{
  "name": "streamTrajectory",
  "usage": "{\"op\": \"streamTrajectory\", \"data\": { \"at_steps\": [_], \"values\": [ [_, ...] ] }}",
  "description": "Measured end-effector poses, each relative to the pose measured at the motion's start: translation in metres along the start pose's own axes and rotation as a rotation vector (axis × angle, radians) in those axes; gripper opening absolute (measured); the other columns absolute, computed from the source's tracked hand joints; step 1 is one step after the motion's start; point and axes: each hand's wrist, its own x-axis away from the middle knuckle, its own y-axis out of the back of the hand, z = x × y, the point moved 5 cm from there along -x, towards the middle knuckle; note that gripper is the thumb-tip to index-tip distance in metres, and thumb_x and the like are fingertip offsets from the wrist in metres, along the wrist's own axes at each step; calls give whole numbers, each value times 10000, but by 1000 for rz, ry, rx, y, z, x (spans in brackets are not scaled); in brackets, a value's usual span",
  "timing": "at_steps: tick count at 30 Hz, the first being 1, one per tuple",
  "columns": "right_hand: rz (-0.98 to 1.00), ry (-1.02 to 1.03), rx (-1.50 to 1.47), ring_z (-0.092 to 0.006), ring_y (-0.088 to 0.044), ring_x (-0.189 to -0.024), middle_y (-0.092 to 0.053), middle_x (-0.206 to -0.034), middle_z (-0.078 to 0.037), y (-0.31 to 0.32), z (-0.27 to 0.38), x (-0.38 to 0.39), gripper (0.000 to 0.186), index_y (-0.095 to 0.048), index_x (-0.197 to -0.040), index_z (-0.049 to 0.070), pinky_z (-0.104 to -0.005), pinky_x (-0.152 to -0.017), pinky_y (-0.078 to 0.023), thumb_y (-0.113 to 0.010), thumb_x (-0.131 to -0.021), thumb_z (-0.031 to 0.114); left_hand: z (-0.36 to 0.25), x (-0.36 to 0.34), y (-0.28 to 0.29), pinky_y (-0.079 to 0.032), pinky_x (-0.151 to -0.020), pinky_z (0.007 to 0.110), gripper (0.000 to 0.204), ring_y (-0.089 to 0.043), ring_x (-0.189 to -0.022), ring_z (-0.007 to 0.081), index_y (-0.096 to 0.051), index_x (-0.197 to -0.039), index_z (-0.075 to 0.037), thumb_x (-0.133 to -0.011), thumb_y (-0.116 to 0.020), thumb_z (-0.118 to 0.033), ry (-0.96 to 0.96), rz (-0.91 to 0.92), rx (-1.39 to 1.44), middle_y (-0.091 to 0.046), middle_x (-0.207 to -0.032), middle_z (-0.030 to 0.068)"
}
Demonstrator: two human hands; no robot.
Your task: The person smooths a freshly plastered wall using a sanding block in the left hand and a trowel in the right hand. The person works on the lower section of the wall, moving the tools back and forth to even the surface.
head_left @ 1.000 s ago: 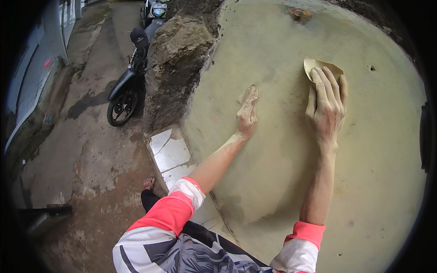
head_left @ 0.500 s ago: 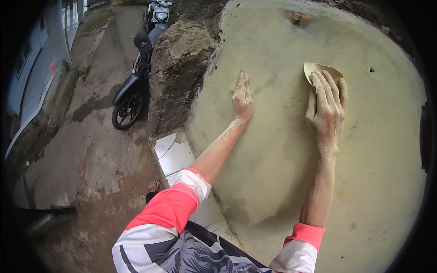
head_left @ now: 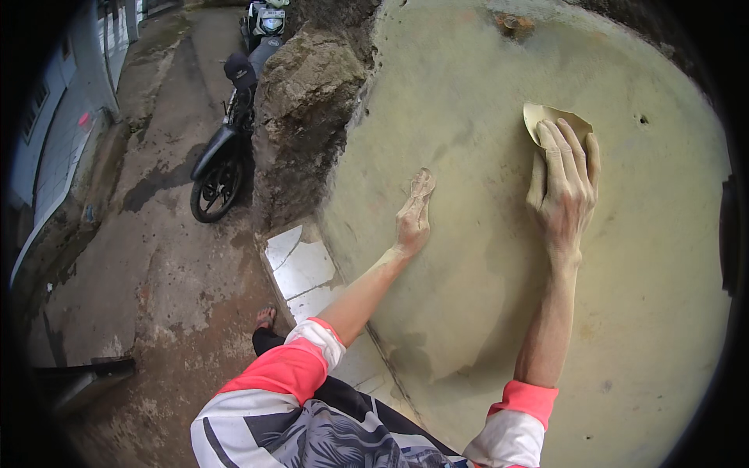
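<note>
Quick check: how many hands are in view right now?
2. The left hand is over the left part of the greenish surface; the right hand is farther right, holding a curled pale sheet. No others show.

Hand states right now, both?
Left hand: fingers extended; can't tell if it's holding anything.
Right hand: holding a curved pale sheet under its fingers.

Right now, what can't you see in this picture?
In the head view:
Underside of the pale sheet: hidden by sheet and right hand.
Palm of the left hand: hidden by its back.
Second foot: hidden by the clothes or cut off below.
Left end of the dark object: lost at the black rim.
</note>
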Motion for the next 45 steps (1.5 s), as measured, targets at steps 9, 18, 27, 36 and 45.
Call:
{"op": "streamTrajectory", "data": {
  "at_steps": [9, 18, 27, 36, 45],
  "values": [
    [-13, -1, -26, -220, -627, -1325, -723, -1320, -16, -6, -2, 1, 461, -710, -1307, 103, -485, -1242, -391, -687, -858, 0, -12, -40, -8, -320, -1260, 382, 474, -408, -1539, 292, -555, -1492, 28, -1028, -476, 82, -29, -49, 26, -479, -1626, 161],
    [-14, -13, -41, -223, -639, -1309, -737, -1296, -19, -4, 1, -2, 413, -721, -1291, 88, -486, -1234, -396, -679, -889, 2, -48, -93, -27, -303, -1277, 392, 472, -362, -1561, 301, -499, -1545, -5, -1073, -485, -14, 41, -67, 74, -445, -1649, 149],
    [-52, -25, -43, -216, -659, -1281, -757, -1259, -21, -4, 2, -1, 370, -727, -1277, 96, -482, -1226, -400, -670, -923, 5, -36, -85, -12, -328, -1262, 394, 465, -422, -1527, 294, -538, -1520, -20, -1057, -495, 0, 98, -82, 87, -472, -1626, 161],
    [-47, -20, -44, -226, -657, -1284, -756, -1255, -28, -3, 2, -3, 358, -724, -1272, 88, -486, -1229, -397, -657, -928, 15, -29, -71, -19, -312, -1272, 419, 454, -376, -1551, 318, -519, -1542, -45, -1088, -493, -61, 54, -60, 28, -438, -1648, 156],
    [-33, -20, -47, -223, -655, -1287, -756, -1254, -26, 1, 3, -3, 348, -715, -1281, 81, -485, -1227, -397, -652, -944, 18, -33, -62, -20, -348, -1252, 415, 433, -405, -1530, 335, -519, -1529, -11, -1108, -453, -88, 37, -57, -14, -459, -1630, 167]
  ]
}}
